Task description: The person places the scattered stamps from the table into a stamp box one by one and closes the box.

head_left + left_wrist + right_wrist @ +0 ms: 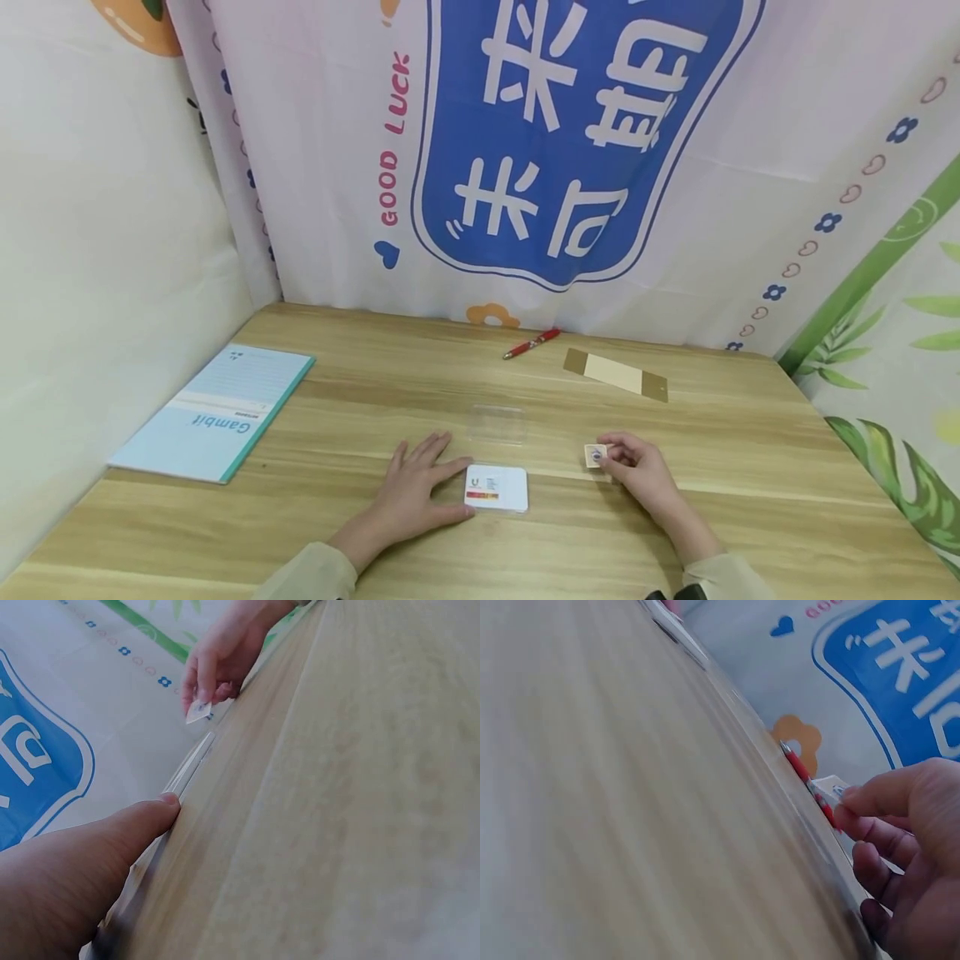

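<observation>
My right hand [643, 473] pinches a small square piece [596, 455] by its right edge, between thumb and fingers. It is pale with a dark blue round mark, and in the right wrist view the piece [831, 785] shows just beyond the fingertips. My left hand [416, 492] lies with fingers spread on the table, its thumb and index fingertip at the left edge of a white card [512, 488] with a small logo and a red-orange strip. From the left wrist view, the left thumb [150, 817] rests against the card's edge. Behind the card lies a clear plastic rectangle [497, 424].
A light blue notebook [217, 412] lies at the left of the wooden table [375, 375]. Toward the back are a red pen [532, 343] and a brown and cream strip [615, 375]. A printed cloth [322, 167] hangs along the table's far edge.
</observation>
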`<state>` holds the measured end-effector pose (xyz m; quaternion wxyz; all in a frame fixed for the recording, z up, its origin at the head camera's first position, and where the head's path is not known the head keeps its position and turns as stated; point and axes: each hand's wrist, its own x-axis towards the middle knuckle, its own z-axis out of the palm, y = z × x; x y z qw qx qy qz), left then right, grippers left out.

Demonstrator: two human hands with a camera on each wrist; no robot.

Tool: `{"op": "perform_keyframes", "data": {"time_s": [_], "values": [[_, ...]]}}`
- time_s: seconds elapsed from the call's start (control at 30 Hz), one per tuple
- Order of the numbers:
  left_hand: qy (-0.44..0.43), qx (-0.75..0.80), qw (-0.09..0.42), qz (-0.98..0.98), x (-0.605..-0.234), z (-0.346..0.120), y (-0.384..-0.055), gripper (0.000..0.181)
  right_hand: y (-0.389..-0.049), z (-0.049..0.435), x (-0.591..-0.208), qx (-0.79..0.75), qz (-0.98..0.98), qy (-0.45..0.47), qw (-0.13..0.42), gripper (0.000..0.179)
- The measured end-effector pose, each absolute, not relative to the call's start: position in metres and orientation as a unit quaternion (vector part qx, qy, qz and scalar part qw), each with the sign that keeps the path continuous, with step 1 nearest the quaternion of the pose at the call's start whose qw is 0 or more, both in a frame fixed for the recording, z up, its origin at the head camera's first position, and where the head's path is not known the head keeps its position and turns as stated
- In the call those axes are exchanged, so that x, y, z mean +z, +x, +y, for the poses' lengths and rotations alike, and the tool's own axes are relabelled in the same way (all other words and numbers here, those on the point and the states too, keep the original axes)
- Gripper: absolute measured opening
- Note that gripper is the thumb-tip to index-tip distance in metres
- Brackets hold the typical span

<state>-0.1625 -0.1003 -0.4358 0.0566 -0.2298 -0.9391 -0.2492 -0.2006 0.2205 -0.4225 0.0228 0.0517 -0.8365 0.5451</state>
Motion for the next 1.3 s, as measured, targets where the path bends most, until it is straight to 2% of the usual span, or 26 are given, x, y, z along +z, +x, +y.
{"op": "perform_keyframes", "data": {"time_s": [0.13, 0.27, 0.57, 0.93, 1.3], "values": [[-0.232, -0.250, 0.055, -0.938, -0.436, -0.099, -0.162, 0.064, -0.193, 0.202, -0.418, 0.566, -0.821, 0.075, -0.002, 0.036], [-0.231, -0.251, 0.057, -0.938, -0.436, -0.098, -0.162, 0.064, -0.187, 0.181, -0.418, 0.577, -0.811, 0.093, -0.017, 0.031], [-0.229, -0.253, 0.070, -0.937, -0.436, -0.097, -0.163, 0.063, -0.176, 0.143, -0.423, 0.556, -0.818, 0.148, -0.012, 0.022], [-0.229, -0.252, 0.072, -0.937, -0.435, -0.098, -0.162, 0.062, -0.162, 0.127, -0.404, 0.517, -0.836, 0.184, -0.013, 0.015], [-0.232, -0.247, 0.075, -0.938, -0.436, -0.098, -0.163, 0.061, -0.160, 0.125, -0.403, 0.488, -0.850, 0.198, 0.003, 0.016]]}}
